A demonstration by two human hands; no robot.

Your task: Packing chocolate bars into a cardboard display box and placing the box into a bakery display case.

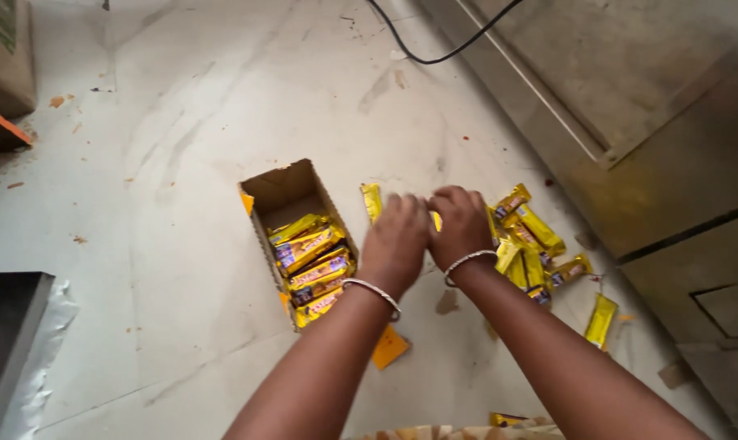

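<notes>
A small open cardboard box lies on the floor, its near half filled with yellow chocolate bars. Just right of it my left hand and my right hand are close together, backs up, fingers curled down over loose yellow bars on the floor. What the fingers hold is hidden. A bar lies beyond my left hand. A heap of loose bars spreads right of my right hand. Each wrist wears a silver bangle.
A single bar lies apart at the right, and another near the bottom edge. An orange card scrap lies under my left forearm. A metal cabinet fills the right side; a black cable runs at the top. A dark box sits at left.
</notes>
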